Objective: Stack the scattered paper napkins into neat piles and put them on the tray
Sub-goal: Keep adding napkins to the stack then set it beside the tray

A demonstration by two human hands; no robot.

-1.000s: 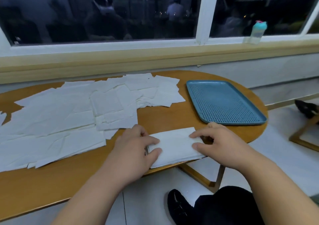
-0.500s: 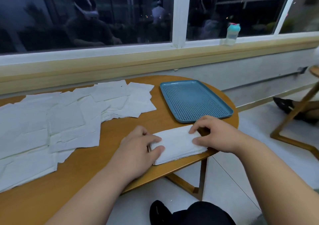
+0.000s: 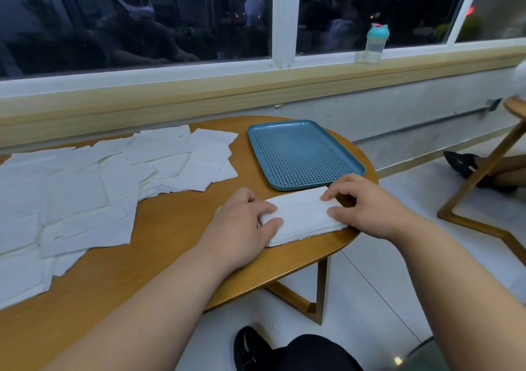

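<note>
Wooden table (image 3: 176, 228), napkin stack (image 3: 301, 214) — dark window (image 3: 199, 14) behind

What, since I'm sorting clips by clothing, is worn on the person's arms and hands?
Nothing that shows. The left hand and right hand are ungloved. The left forearm and right forearm are bare down to the frame's lower edge, with no sleeve, watch or bracelet in view.

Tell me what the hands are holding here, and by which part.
One napkin stack, lying on the table: left hand grips its left end, right hand its right end.
</note>
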